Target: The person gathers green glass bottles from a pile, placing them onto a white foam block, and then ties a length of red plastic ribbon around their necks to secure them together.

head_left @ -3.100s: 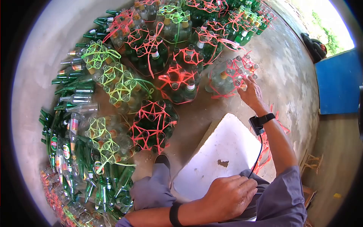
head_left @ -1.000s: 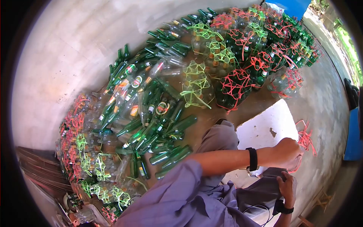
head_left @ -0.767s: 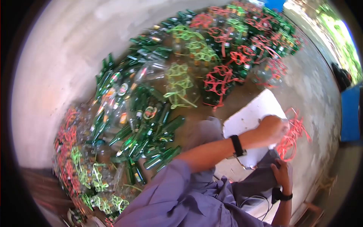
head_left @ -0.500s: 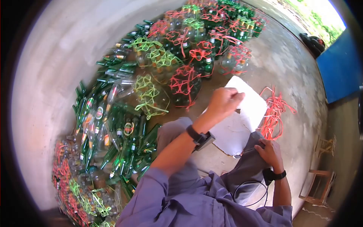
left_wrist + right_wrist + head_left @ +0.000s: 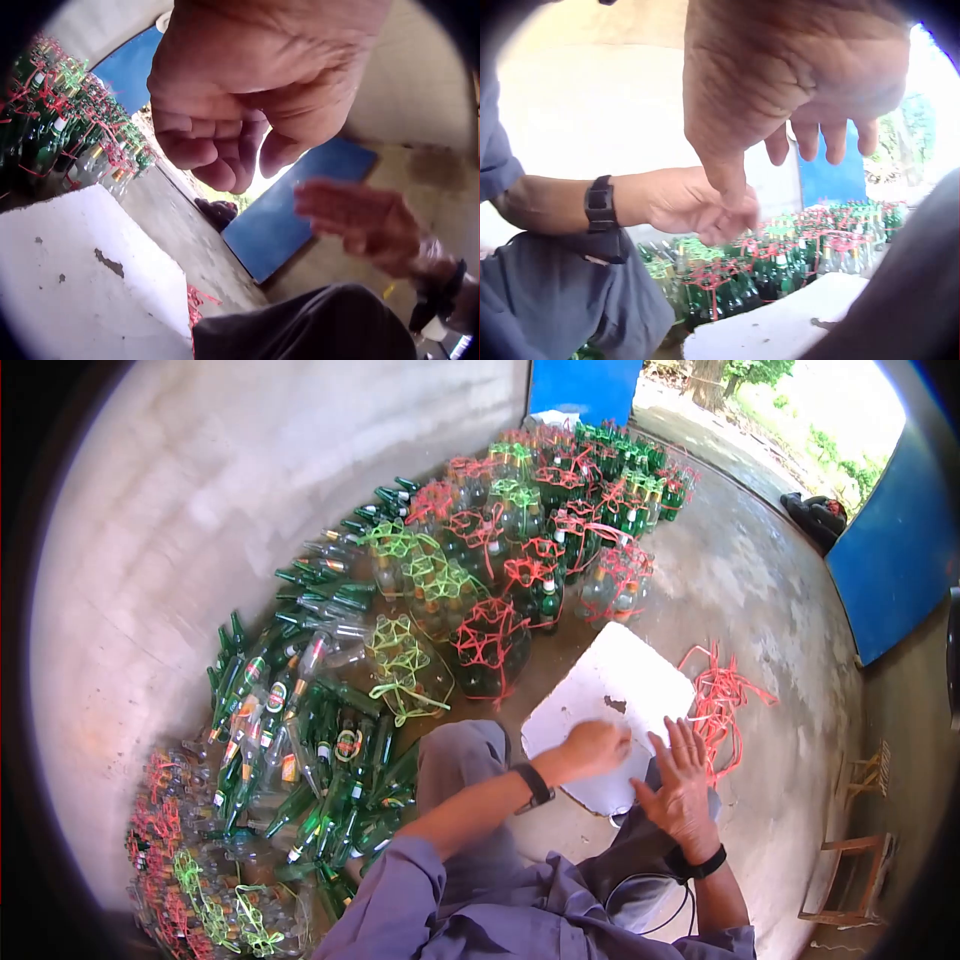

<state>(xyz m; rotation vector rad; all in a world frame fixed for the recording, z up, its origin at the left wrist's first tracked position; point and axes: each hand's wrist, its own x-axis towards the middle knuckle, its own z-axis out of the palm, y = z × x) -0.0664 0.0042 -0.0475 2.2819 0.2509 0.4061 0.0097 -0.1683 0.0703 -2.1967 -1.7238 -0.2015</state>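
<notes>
My left hand (image 5: pixel 595 747) hovers over the near part of a white slab (image 5: pixel 570 705), fingers loosely curled. In the left wrist view a gap shows between its thumb and fingers (image 5: pixel 217 172), and nothing is in them. My right hand (image 5: pixel 683 785) is raised beside the left one, above the right thigh, with its fingers spread and nothing held. In the right wrist view its fingers hang straight down. A tangle of red plastic string (image 5: pixel 722 705) lies on the floor just beyond the right hand, right of the slab.
Bottle bundles tied with red string (image 5: pixel 490 645) and green string (image 5: pixel 400 660) stand ahead and left. Loose green bottles (image 5: pixel 345 780) lie piled along the left wall. A clear-glass bundle (image 5: pixel 615 585) stands beyond the slab. At right are a blue door panel (image 5: pixel 900 550) and a wooden frame (image 5: pixel 850 880).
My right hand left the clear-glass bundle, rested on the right thigh, then lifted with fingers spreading. My left hand swung out toward the red string, then came back over the slab.
</notes>
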